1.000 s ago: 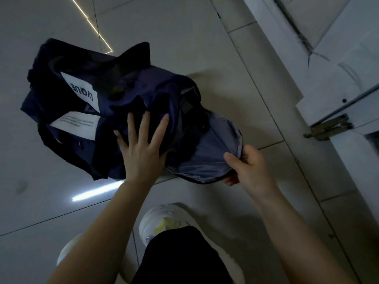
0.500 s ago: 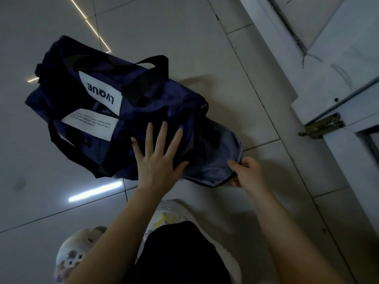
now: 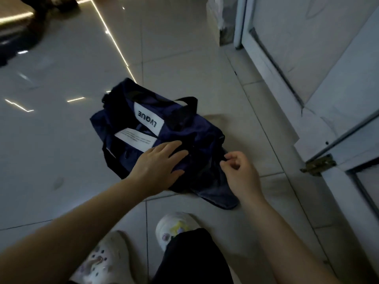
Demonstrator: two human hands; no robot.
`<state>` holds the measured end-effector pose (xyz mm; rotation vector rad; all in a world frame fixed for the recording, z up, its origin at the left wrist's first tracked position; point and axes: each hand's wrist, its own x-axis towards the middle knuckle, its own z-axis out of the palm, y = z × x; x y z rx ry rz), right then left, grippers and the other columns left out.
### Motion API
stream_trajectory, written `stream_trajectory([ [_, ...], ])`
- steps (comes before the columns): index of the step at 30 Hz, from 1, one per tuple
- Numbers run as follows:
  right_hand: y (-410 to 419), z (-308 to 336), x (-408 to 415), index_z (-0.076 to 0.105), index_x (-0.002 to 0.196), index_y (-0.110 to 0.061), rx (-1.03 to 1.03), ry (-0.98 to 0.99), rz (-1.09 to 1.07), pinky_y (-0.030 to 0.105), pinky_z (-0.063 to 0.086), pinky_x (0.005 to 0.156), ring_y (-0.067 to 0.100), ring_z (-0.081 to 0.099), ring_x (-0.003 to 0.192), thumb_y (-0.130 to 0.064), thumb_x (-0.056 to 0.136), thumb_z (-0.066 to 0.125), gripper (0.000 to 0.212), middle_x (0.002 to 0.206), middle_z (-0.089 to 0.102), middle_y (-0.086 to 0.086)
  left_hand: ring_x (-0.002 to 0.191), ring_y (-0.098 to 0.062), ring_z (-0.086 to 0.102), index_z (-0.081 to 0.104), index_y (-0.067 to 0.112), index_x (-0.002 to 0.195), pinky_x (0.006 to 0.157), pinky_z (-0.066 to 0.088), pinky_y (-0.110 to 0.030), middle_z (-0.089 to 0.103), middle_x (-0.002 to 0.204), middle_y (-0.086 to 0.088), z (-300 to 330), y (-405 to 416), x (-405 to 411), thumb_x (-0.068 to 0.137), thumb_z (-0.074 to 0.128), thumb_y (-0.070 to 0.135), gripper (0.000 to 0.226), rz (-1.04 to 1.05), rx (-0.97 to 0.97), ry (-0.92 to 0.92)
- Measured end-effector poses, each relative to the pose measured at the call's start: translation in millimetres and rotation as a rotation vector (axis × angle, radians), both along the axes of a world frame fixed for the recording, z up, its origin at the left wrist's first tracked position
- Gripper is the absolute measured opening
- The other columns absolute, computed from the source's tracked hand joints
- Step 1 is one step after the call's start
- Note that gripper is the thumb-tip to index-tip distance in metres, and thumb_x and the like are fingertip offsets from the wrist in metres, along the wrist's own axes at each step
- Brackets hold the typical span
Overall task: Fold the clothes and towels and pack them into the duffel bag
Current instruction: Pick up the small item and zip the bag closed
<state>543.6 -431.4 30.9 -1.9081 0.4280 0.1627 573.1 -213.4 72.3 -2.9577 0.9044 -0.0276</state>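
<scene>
The navy duffel bag (image 3: 178, 138) lies on the tiled floor with its white LVQUE label and black handles facing up. My left hand (image 3: 160, 162) presses flat on the near side of the bag, fingers straight. My right hand (image 3: 238, 171) is at the bag's right end with its fingers curled, thumb and forefinger pinching the dark edge there. A loose end flap (image 3: 219, 198) of the bag sags onto the floor below that hand. I see no clothes or towels outside the bag, and its inside is hidden.
A white door and frame (image 3: 307, 99) with a brass hinge (image 3: 319, 165) run along the right. My white clogs (image 3: 176, 228) stand just in front of the bag. Dark objects (image 3: 24, 27) sit at the far left on the glossy floor.
The view has pulled back and up, so the bag looks smaller. My right hand has let the flap's rim drop and moved up to the bag's end. The left hand stays pressed on the bag.
</scene>
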Motion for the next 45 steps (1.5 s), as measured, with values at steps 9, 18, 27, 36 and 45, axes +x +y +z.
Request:
stream_trajectory([
  [9, 74.5, 6.5, 34.5, 0.028, 0.144, -0.018, -0.061, 0.112, 0.099, 0.035, 0.045, 0.082, 0.029, 0.054, 0.113, -0.037, 0.094, 0.057, 0.061, 0.135, 0.047, 0.008, 0.107, -0.014, 0.054, 0.059, 0.029, 0.122, 0.093, 0.046, -0.035, 0.051, 0.130, 0.010, 33.8, 72.3, 24.8, 0.088, 0.062, 0.041, 0.036, 0.389, -0.271, 0.279],
  [18, 102.2, -24.3, 54.1, 0.011, 0.152, -0.016, -0.196, 0.112, 0.031, 0.036, 0.044, 0.090, 0.034, 0.047, 0.120, -0.029, 0.087, 0.069, 0.088, 0.152, 0.017, 0.014, 0.144, -0.036, 0.013, 0.020, 0.029, 0.151, 0.114, 0.020, -0.051, 0.011, 0.159, -0.012, -20.2, 156.1, 135.2, 0.097, 0.048, 0.040, 0.062, 0.829, -0.380, 0.018],
  [27, 77.1, 1.3, 66.6, 0.020, 0.152, -0.017, -0.291, -0.017, 0.238, 0.026, 0.038, 0.096, 0.021, 0.039, 0.126, 0.005, 0.088, 0.054, 0.075, 0.148, 0.023, 0.005, 0.085, -0.028, 0.056, 0.054, 0.019, 0.112, 0.075, 0.035, -0.033, 0.062, 0.102, -0.009, -32.7, 175.4, 146.0, 0.096, 0.048, 0.025, 0.018, 0.882, -0.091, 0.234],
  [36, 34.2, 38.6, 78.4, 0.025, 0.151, -0.020, -0.374, -0.080, 0.358, 0.021, 0.032, 0.099, 0.017, 0.040, 0.128, 0.010, 0.089, 0.046, 0.072, 0.146, 0.038, 0.003, 0.064, -0.039, 0.062, 0.069, 0.005, 0.085, 0.060, 0.035, -0.033, 0.066, 0.084, -0.017, -47.6, 180.2, 72.4, 0.090, 0.053, 0.009, 0.017, 0.701, -0.337, -0.145],
  [45, -9.9, 42.3, 61.9, 0.040, 0.143, -0.020, -0.403, -0.019, 0.056, 0.029, 0.039, 0.095, 0.021, 0.048, 0.123, 0.008, 0.091, 0.043, 0.059, 0.140, 0.049, 0.004, 0.122, -0.042, 0.047, 0.040, 0.010, 0.141, 0.099, 0.039, -0.050, 0.044, 0.140, -0.021, -38.3, 173.9, 87.8, 0.097, 0.046, 0.043, 0.055, 1.087, -0.640, 0.145],
])
